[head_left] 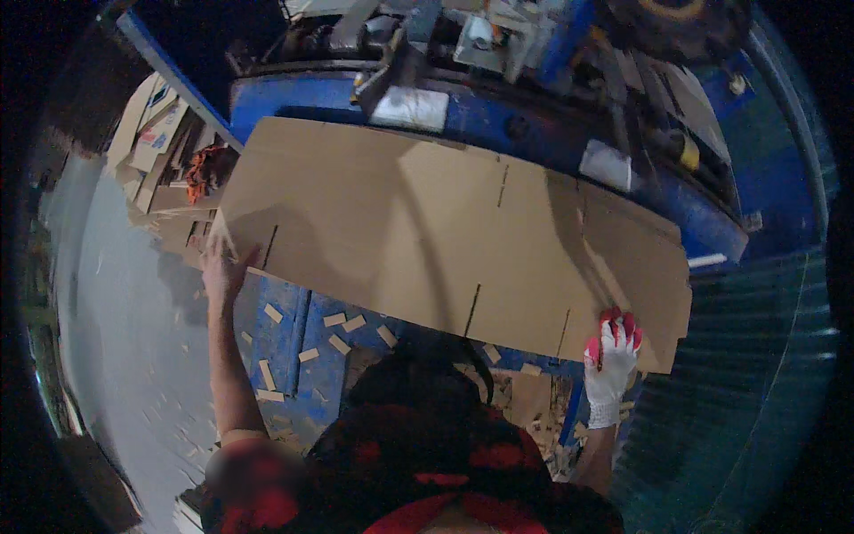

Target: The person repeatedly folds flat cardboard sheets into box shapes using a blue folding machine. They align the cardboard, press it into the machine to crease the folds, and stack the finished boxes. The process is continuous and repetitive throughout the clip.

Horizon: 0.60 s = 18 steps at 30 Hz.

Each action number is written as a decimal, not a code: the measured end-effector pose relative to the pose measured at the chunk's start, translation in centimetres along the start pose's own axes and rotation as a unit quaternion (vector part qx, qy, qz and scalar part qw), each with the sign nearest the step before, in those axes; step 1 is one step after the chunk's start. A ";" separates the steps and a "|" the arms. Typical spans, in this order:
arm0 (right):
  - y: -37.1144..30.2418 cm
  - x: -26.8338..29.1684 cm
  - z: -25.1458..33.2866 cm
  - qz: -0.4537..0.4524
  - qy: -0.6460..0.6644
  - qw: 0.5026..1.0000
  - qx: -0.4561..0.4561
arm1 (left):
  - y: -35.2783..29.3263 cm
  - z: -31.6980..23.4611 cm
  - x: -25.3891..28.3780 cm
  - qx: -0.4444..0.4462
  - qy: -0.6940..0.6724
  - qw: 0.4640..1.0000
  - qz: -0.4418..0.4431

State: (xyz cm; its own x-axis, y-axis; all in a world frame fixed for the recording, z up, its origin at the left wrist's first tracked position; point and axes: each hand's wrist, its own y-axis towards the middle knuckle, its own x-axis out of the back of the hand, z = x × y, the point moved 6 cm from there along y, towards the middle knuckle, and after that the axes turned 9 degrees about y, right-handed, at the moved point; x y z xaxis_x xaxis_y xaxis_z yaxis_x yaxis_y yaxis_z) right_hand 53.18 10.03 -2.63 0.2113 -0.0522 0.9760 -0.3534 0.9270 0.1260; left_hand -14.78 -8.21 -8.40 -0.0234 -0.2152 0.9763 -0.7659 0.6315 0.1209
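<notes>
A long, flat cardboard sheet (pixel 356 214) stretches across the view in front of me, with several short dark slots cut into its long edges. At its near left corner my bare left hand (pixel 224 265) grips the edge, fingers along the short side and thumb by a slot. My right hand (pixel 614 351), in a white glove with red fingertips, holds the near edge close to the right end. Its fingers lie bent on the upper face; the thumb is only partly seen. Shadows fall over the sheet.
A blue machine (pixel 325 95) with dark metal parts runs behind the sheet. Stacked cardboard (pixel 151 151) and an orange tangled bundle (pixel 206 172) stand at the left. Small cardboard offcuts (pixel 334 320) litter the blue surface below. Dark green corrugated sheeting (pixel 756 392) is at the right.
</notes>
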 end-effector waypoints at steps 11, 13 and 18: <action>-11.6 -0.9 -11.5 -0.424 0.258 0.737 -0.458 | 4.1 4.9 -0.9 0.035 -0.021 0.996 0.083; -10.9 -5.4 -12.8 -0.333 0.652 0.510 -0.451 | 3.9 4.9 -0.5 0.038 -0.014 0.997 0.058; -10.8 -3.0 -13.7 -0.387 0.554 0.637 -0.371 | 3.1 4.2 3.2 -0.007 0.080 0.989 -0.124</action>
State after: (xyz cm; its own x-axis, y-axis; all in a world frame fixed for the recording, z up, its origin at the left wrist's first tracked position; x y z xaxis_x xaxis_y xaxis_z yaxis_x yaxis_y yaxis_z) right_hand 68.85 5.27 -9.38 0.7191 -0.6870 -0.1048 0.6885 0.7247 -0.0267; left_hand -19.94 -10.01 -5.69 0.2675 -0.2448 0.9320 -0.7261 0.5846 0.3619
